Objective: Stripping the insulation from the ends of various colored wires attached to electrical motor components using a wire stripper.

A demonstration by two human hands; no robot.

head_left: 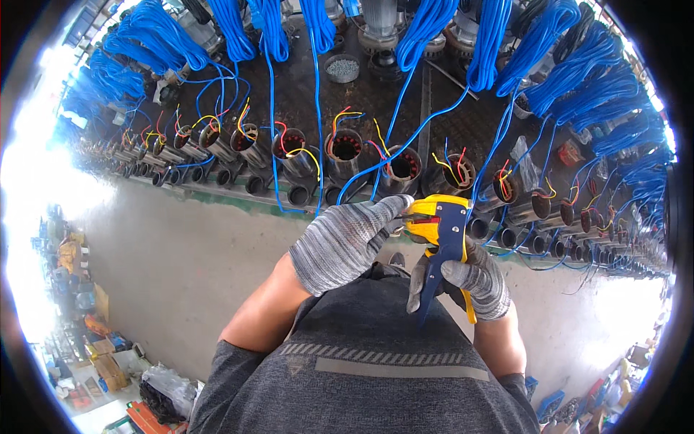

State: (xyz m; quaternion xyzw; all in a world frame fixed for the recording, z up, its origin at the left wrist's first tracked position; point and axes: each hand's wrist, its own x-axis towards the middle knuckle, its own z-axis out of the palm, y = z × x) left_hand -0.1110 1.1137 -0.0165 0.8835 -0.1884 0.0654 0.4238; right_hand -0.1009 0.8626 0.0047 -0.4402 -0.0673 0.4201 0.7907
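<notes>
Fingers: right hand (473, 278) wrapped round stripper handles; left hand (347, 242) pinching at its jaws.
Wire stripper (442, 231): yellow head, blue handles, chest-high before motor stators (347, 148).
Packages: coloured boxes (87, 347), lower left floor.

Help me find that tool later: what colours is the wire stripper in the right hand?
Yellow and blue wire stripper, clearest in the head view.

We count 2 gloved hands: left hand (347, 242), right hand (470, 278). 1 wire stripper (439, 231), blue w/ yellow head. 1 round tin of small parts (342, 68) on the bench. Motor stators (345, 148) run in 1 long row, approx. 8 clear near centre, more blur off both ways. Blue cable coils (426, 25) hang above, at least 10; exact no. unclear.
</notes>
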